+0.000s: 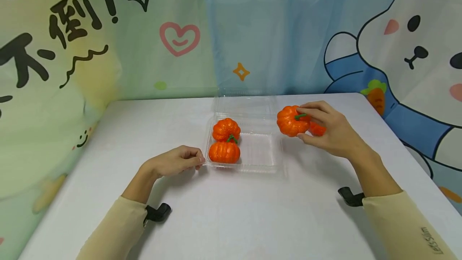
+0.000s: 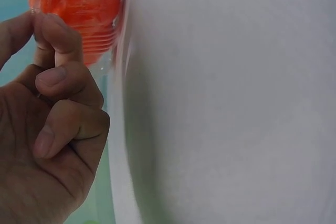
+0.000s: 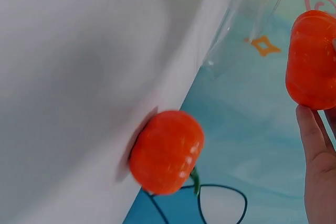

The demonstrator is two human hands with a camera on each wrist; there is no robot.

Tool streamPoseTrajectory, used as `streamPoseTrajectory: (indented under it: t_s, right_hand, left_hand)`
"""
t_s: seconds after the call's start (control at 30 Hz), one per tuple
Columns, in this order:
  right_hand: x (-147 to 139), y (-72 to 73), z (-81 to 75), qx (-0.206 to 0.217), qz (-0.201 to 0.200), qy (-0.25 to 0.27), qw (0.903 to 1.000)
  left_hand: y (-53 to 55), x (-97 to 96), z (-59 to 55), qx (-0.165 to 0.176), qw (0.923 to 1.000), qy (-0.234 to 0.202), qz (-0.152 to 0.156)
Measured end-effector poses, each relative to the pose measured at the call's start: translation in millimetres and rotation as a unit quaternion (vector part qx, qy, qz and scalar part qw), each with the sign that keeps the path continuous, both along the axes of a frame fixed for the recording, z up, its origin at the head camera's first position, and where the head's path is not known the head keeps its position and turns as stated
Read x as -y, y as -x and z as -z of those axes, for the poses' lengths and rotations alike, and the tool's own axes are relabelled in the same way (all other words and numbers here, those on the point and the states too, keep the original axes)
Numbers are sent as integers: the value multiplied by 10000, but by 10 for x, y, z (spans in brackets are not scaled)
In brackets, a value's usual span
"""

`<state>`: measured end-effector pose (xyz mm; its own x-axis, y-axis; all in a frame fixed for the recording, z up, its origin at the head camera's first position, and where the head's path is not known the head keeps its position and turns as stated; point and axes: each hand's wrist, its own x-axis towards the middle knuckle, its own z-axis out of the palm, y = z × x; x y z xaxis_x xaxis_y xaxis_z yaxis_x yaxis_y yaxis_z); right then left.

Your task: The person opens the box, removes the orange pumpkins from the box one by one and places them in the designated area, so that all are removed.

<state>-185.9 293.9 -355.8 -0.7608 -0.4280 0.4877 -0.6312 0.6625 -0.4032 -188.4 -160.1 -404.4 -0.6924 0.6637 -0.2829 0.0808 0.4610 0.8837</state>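
Observation:
My right hand (image 1: 328, 129) grips a small orange pumpkin (image 1: 291, 121) with a green stem, thumb below and fingers above, just right of a clear plastic box (image 1: 258, 149). The right wrist view shows this pumpkin (image 3: 312, 61) raised off the table. Another pumpkin (image 1: 318, 128) sits on the table behind the right hand, partly hidden by it. Two more pumpkins stand in the left side of the box, one at the back (image 1: 226, 129) and one in front (image 1: 224, 152). My left hand (image 1: 177, 161) pinches the box's front left corner between thumb and forefinger, its other fingers curled.
The box's clear lid (image 1: 245, 105) is folded back towards the far edge of the white table (image 1: 231, 212). A printed cloth (image 1: 249, 31) hangs behind the table. Black wrist mounts (image 1: 157, 213) stick out from both sleeves close over the tabletop.

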Motion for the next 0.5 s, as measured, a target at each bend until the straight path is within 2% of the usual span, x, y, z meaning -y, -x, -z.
streamPoseTrajectory:
  t_s: [0.27, 0.5]
  right_hand:
    - [-220, -94, 42, -107, 179, 94, 9997]
    - [-384, -183, 81, 158, 564, -23, 9983]
  left_hand:
    - [-6, 4, -6, 30, 10000, 9, 0]
    - [-1, 0, -5, -29, 10000, 23, 14]
